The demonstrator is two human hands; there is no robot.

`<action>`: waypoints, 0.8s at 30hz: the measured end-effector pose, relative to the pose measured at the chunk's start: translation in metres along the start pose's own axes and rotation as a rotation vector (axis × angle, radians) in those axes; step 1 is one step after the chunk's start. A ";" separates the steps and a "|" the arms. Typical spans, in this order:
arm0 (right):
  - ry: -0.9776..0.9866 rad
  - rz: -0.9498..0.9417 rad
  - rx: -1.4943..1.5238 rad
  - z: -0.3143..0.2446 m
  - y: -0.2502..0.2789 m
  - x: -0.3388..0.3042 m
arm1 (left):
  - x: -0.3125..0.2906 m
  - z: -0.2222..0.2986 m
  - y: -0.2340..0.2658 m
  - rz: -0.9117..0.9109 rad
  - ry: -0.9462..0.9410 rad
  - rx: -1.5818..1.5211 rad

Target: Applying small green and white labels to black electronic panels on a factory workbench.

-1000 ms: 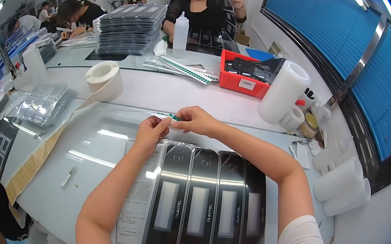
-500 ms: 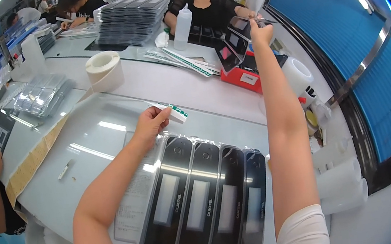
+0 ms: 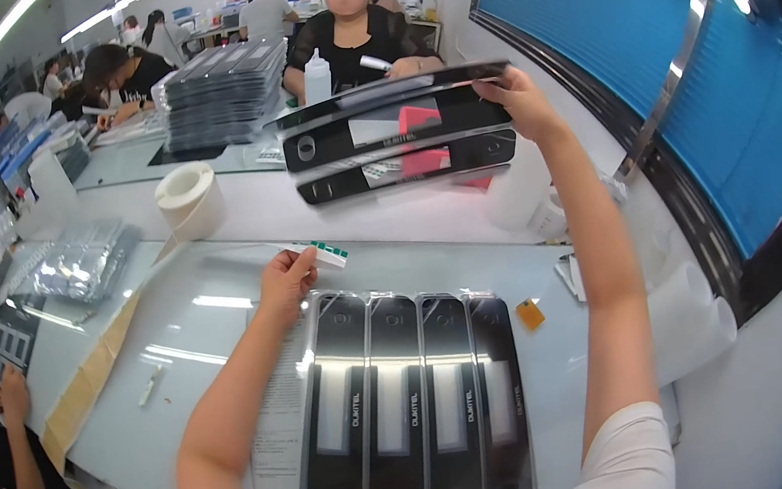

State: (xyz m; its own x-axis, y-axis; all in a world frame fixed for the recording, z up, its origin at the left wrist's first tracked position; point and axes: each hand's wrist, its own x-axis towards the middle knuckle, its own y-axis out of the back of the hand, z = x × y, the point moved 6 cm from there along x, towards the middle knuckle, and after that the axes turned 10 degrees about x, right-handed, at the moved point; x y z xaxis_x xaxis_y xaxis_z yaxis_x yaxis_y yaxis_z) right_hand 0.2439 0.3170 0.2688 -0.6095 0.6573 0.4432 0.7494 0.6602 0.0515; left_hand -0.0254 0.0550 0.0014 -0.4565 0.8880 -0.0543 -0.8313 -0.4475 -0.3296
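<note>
While pinching a green-marked strip point(image 3: 330, 256) left of centre between left fingers point(image 3: 303, 264), has swung black panels point(image 3: 332, 144), blurred below and pinched in right fingers point(image 3: 511, 97), leftward from far right over the surface point(image 3: 263, 201)

The left hand point(image 3: 290, 278) is pinching a short white strip with green markings point(image 3: 328, 257) over the far part of the glass worktop point(image 3: 559, 386). The right hand point(image 3: 521, 101) is holding, by one end, a blurred set of black windowed panels point(image 3: 335, 141) beyond the worktop's far edge. A clear-edged pack of four black windowed panels point(image 3: 416, 468) is lying at the near edge, partly covering a printed sheet point(image 3: 277, 449). A small orange piece point(image 3: 530, 315) is resting to its right, and a white tape roll point(image 3: 190, 204) is standing beyond the far edge, toward the left.
</note>
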 end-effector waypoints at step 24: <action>-0.489 -0.165 -0.096 0.010 -0.006 0.039 | 0.000 0.000 0.004 -0.050 -0.012 0.052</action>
State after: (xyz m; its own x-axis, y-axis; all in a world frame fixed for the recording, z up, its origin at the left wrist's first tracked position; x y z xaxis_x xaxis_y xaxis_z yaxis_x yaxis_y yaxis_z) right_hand 0.2131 0.3421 0.2769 -0.7541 0.6551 -0.0460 0.6392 0.7482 0.1777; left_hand -0.0290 0.0535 0.0003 -0.4172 0.9084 -0.0275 -0.8686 -0.4074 -0.2821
